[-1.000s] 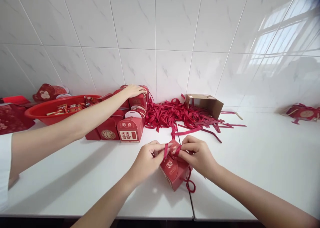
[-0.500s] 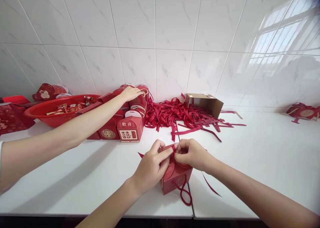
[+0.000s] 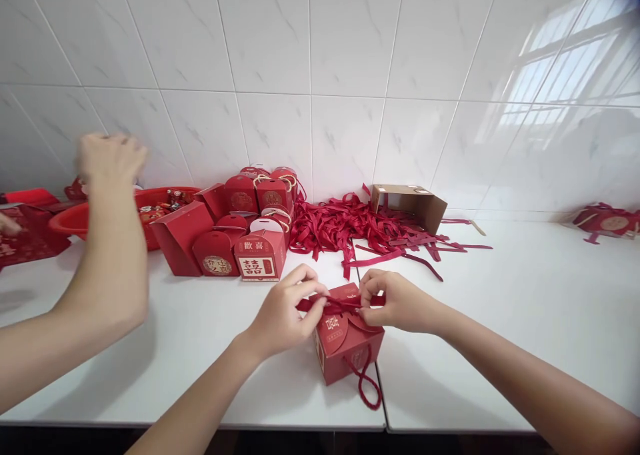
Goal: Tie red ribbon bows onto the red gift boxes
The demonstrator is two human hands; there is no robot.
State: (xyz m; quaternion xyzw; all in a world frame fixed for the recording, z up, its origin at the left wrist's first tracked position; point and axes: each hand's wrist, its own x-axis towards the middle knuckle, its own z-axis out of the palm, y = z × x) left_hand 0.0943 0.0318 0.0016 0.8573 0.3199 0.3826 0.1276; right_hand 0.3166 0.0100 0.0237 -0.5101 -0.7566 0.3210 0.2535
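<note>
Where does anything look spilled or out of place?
The loose red ribbons look spilled: they lie tangled by the open side of the cardboard box, strands straying across the white table. The nearest red box shows no visible damage.

We record: white-panelled red carton (image 3: 260, 254), 歡喜 over 囍; gold-roundelled red carton (image 3: 216, 250), seemingly 乔迁之喜; ribboned red carton (image 3: 343, 350), lettering unclear.

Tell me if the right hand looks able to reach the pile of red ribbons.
Probably yes: nothing seems to stand between the right hand and the pile, though its fingers hold the ribbon on the box.
</note>
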